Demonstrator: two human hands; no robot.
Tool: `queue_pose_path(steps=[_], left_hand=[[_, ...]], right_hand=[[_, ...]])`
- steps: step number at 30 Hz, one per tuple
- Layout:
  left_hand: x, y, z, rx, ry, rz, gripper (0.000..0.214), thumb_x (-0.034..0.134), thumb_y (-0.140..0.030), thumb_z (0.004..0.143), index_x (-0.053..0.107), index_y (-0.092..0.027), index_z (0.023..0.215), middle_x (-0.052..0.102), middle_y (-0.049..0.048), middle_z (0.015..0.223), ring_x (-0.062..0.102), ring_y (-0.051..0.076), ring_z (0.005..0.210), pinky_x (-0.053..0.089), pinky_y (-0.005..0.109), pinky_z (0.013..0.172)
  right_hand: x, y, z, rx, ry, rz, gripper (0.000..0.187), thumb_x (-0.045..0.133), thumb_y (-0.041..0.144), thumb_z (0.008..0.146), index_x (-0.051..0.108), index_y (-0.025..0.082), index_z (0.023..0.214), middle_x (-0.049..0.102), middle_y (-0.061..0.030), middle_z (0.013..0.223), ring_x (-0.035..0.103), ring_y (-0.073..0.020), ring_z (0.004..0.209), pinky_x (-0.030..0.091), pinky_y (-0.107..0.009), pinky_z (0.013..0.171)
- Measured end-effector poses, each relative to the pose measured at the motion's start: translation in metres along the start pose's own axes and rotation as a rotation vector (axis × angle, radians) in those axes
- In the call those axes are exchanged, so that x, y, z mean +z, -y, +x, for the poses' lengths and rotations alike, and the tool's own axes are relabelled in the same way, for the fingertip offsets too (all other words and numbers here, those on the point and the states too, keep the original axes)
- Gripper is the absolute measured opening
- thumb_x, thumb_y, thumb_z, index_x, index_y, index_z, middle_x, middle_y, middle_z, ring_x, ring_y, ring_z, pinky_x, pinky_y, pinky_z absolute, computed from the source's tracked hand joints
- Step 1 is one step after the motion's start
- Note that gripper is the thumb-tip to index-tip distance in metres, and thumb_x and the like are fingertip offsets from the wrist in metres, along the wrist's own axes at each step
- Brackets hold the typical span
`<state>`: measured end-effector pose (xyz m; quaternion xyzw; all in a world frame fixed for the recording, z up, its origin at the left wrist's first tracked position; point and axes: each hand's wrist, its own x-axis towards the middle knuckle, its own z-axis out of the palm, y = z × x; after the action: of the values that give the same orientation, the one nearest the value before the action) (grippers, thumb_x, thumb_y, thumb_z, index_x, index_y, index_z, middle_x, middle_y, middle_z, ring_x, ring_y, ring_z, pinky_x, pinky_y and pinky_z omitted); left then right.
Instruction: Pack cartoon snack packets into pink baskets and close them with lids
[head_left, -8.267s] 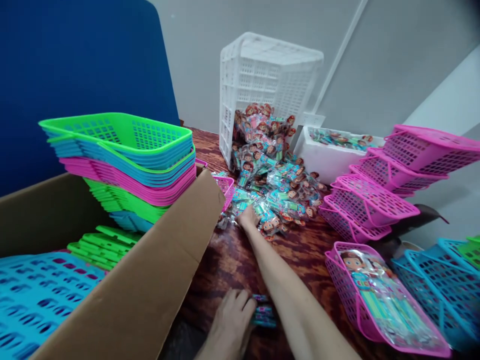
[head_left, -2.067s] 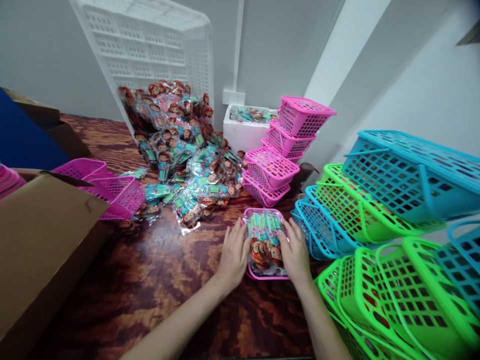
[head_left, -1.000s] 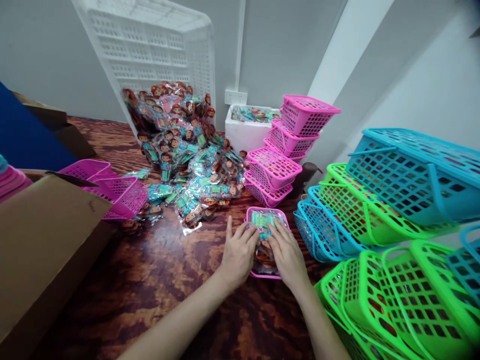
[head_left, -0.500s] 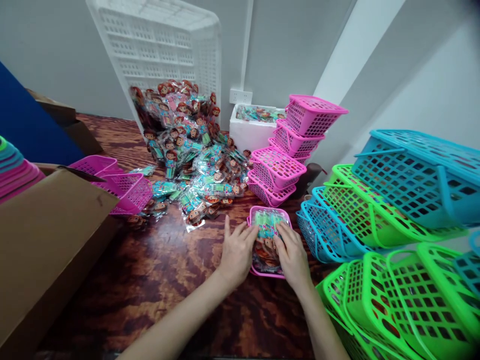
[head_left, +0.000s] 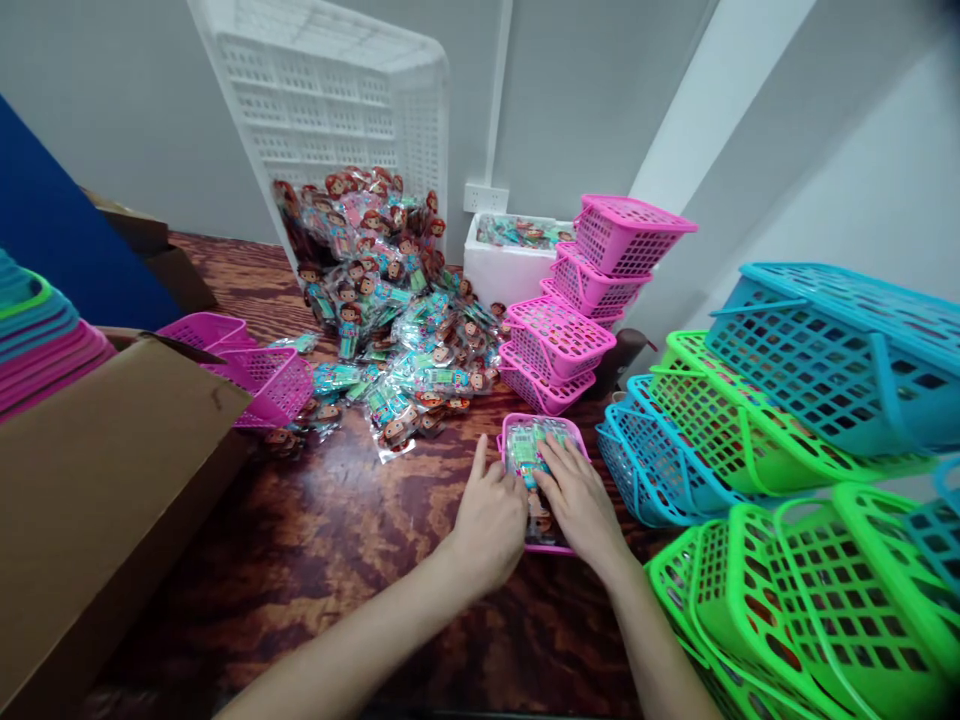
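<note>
A small pink basket (head_left: 511, 426) sits on the wooden table (head_left: 322, 560) in front of me, filled with doll-printed packets (head_left: 525, 452). My left hand (head_left: 487, 520) lies on the basket's left side with fingers stretched over the packets. My right hand (head_left: 577, 505) lies flat on the packets from the right. Both hands press down on the contents and grip nothing.
A heap of the same packets (head_left: 390, 320) spills from a tipped white crate (head_left: 337, 110). Stacked pink baskets (head_left: 581, 310) and a white foam box (head_left: 502, 270) stand behind. Blue and green baskets (head_left: 787, 430) crowd the right. A cardboard box (head_left: 97, 500) and pink baskets (head_left: 255, 375) stand left.
Both hands moved from the basket's sides onto the packets, closing toward the middle and pressing them down. Earlier, the hands gathered packets near the pile.
</note>
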<state>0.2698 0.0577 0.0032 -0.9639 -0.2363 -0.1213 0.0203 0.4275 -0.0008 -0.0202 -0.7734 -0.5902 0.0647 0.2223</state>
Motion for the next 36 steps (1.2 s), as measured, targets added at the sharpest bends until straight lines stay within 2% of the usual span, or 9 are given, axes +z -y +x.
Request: queue_pose_path(steps=[2, 5, 8, 13, 17, 21, 24, 31, 36], left_hand=[[-0.001, -0.001, 0.009, -0.062, -0.029, -0.024, 0.022, 0.047, -0.017, 0.093, 0.069, -0.014, 0.098, 0.071, 0.0096, 0.096, 0.064, 0.027, 0.101, 0.015, 0.061, 0.121], [0.010, -0.001, 0.016, -0.058, -0.102, -0.042, 0.038, 0.046, -0.023, 0.097, 0.057, -0.010, 0.130, 0.062, 0.0148, 0.131, 0.053, 0.029, 0.126, 0.019, 0.058, 0.121], [0.027, 0.004, 0.015, -0.025, -0.109, -0.105, 0.045, 0.038, -0.031, 0.103, 0.046, -0.011, 0.143, 0.049, 0.0125, 0.149, 0.043, 0.028, 0.138, 0.015, 0.060, 0.121], [0.037, 0.013, 0.009, -0.119, -0.131, -0.218, 0.047, 0.031, -0.043, 0.106, 0.046, -0.021, 0.144, 0.049, 0.0042, 0.150, 0.029, 0.028, 0.147, 0.003, 0.065, 0.120], [0.038, 0.012, 0.005, -0.191, -0.118, -0.257, 0.046, 0.025, -0.035, 0.106, 0.043, -0.020, 0.146, 0.046, 0.0048, 0.152, 0.027, 0.026, 0.148, 0.001, 0.064, 0.121], [0.035, 0.017, 0.002, -0.117, 0.025, -0.273, 0.057, 0.030, -0.040, 0.104, 0.026, -0.016, 0.155, 0.029, 0.0086, 0.161, 0.015, 0.031, 0.151, 0.007, 0.068, 0.119], [0.030, 0.016, 0.003, -0.076, 0.102, -0.240, 0.068, 0.032, -0.049, 0.101, 0.022, -0.011, 0.156, 0.019, 0.0122, 0.163, 0.010, 0.035, 0.151, 0.009, 0.070, 0.117], [0.028, 0.004, 0.022, -0.202, 0.115, -0.110, 0.058, 0.030, -0.033, 0.101, 0.032, -0.004, 0.151, 0.027, 0.0167, 0.160, 0.016, 0.034, 0.151, 0.009, 0.067, 0.119], [0.035, 0.016, 0.032, -0.157, 0.088, -0.083, 0.062, 0.034, -0.037, 0.098, 0.038, -0.002, 0.148, 0.036, 0.0184, 0.156, 0.022, 0.035, 0.149, 0.005, 0.064, 0.120]], right_hand=[[0.000, -0.010, 0.001, 0.001, -0.015, 0.137, 0.053, 0.034, 0.047, 0.101, 0.056, 0.019, 0.140, 0.044, -0.0069, 0.153, 0.030, -0.0268, 0.147, 0.027, -0.050, 0.119], [-0.003, -0.020, 0.003, 0.018, 0.007, 0.301, 0.053, 0.035, 0.047, 0.099, 0.061, 0.019, 0.135, 0.047, -0.0083, 0.151, 0.032, -0.0253, 0.146, 0.025, -0.050, 0.121], [-0.006, -0.022, 0.003, 0.023, 0.044, 0.324, 0.050, 0.041, 0.044, 0.097, 0.061, 0.020, 0.136, 0.047, -0.0074, 0.151, 0.033, -0.0256, 0.146, 0.024, -0.051, 0.121], [-0.001, -0.012, 0.001, 0.044, -0.026, 0.190, 0.047, 0.041, 0.037, 0.097, 0.060, 0.017, 0.136, 0.048, -0.0082, 0.150, 0.034, -0.0266, 0.145, 0.027, -0.050, 0.120], [0.000, -0.009, -0.002, 0.004, -0.029, 0.096, 0.048, 0.043, 0.039, 0.097, 0.059, 0.016, 0.136, 0.048, -0.0100, 0.150, 0.035, -0.0286, 0.144, 0.030, -0.050, 0.119], [0.000, -0.014, -0.008, -0.076, 0.019, -0.005, 0.059, 0.044, 0.045, 0.097, 0.040, 0.019, 0.151, 0.036, -0.0098, 0.158, 0.025, -0.0281, 0.149, 0.027, -0.052, 0.120], [0.006, -0.017, -0.011, -0.087, -0.024, -0.075, 0.064, 0.040, 0.044, 0.099, 0.031, 0.014, 0.155, 0.028, -0.0138, 0.161, 0.024, -0.0265, 0.149, 0.026, -0.049, 0.120], [0.019, -0.012, 0.002, -0.078, -0.051, -0.204, 0.061, 0.032, 0.039, 0.101, 0.039, 0.002, 0.149, 0.029, -0.0197, 0.159, 0.023, -0.0291, 0.150, 0.023, -0.048, 0.121], [0.004, -0.010, 0.017, 0.019, 0.087, -0.140, 0.063, 0.031, 0.047, 0.101, 0.045, 0.006, 0.147, 0.036, -0.0179, 0.157, 0.030, -0.0285, 0.147, 0.024, -0.046, 0.121]])
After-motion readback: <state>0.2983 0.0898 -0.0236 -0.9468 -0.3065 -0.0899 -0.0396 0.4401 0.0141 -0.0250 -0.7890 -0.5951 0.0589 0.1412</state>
